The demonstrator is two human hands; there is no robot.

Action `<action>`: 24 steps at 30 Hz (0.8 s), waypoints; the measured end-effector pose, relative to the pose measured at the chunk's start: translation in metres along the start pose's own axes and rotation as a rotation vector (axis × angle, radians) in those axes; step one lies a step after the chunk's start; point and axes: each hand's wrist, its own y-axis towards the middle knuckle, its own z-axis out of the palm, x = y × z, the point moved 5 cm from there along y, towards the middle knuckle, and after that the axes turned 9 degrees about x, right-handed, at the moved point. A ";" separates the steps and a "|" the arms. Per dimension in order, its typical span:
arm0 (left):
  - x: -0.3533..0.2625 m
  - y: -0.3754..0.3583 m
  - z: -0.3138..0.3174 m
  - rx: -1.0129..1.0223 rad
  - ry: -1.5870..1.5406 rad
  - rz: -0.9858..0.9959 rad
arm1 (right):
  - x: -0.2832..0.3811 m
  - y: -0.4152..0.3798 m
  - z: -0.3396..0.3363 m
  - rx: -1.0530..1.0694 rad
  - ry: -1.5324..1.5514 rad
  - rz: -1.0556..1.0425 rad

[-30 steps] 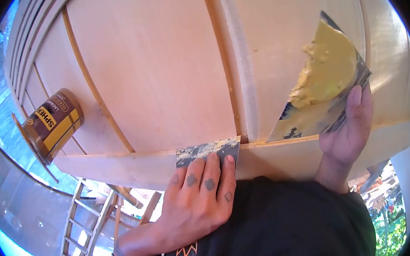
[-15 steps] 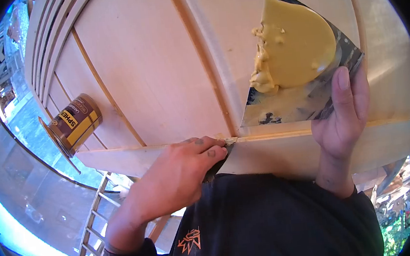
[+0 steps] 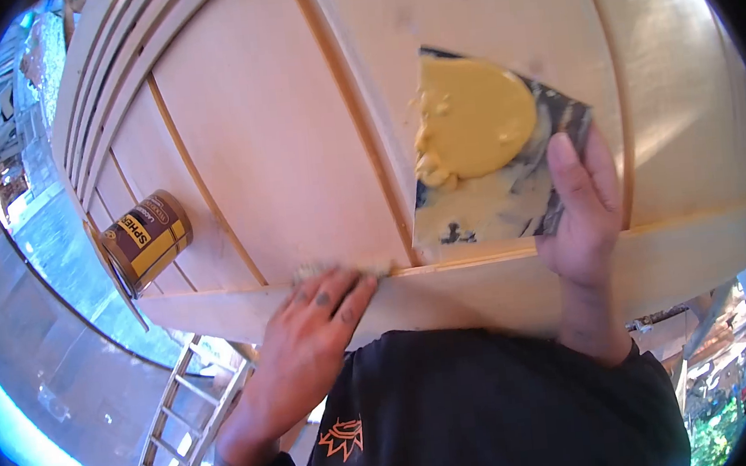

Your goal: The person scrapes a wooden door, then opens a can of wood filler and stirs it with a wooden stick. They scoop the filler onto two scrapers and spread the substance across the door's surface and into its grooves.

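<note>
My right hand (image 3: 585, 205) grips a dark flat board (image 3: 478, 220) by its lower right corner, thumb on top and fingers behind. A thick mound of yellow putty (image 3: 487, 116) covers the board's upper part, lumpy along its left edge. My left hand (image 3: 328, 326) is closed on a putty spreader (image 3: 341, 271), blurred by motion and mostly hidden by the fingers. Its edge touches the seam where the pale wooden panel (image 3: 267, 136) meets the front rail (image 3: 476, 290). The fingers rest just left of the board.
A brown and yellow tin (image 3: 147, 239) stands on the panel at the left. Thin wooden strips (image 3: 342, 76) cross the panel. Curved slats (image 3: 110, 69) line its far left edge. Below left leans a ladder (image 3: 172, 424). My dark shirt (image 3: 494, 400) is close against the rail.
My left hand has slid left along the seam with the spreader. The putty board in my right hand has moved left and slightly down. The view has shifted a little.
</note>
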 end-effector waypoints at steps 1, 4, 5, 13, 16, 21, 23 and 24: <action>0.002 -0.007 -0.004 0.037 -0.031 0.005 | 0.000 -0.001 0.000 0.031 -0.022 0.031; 0.000 -0.023 -0.034 -0.236 0.036 -0.017 | 0.001 -0.004 0.013 0.168 -0.018 0.067; -0.007 -0.029 -0.042 -0.284 0.089 0.008 | 0.001 -0.006 0.015 0.194 -0.001 0.098; -0.044 -0.058 -0.071 -0.412 0.328 0.214 | -0.005 -0.031 0.032 0.401 -0.063 0.224; -0.032 -0.070 -0.068 -0.486 0.060 0.241 | -0.003 -0.043 0.038 0.435 -0.082 0.256; -0.009 -0.081 -0.051 -0.536 -0.422 0.196 | -0.001 -0.059 0.046 0.434 0.023 0.308; -0.012 -0.087 -0.041 -0.563 -0.512 0.174 | 0.002 -0.068 0.047 0.431 0.055 0.326; -0.015 -0.089 -0.036 -0.577 -0.559 0.162 | 0.003 -0.072 0.049 0.428 0.074 0.320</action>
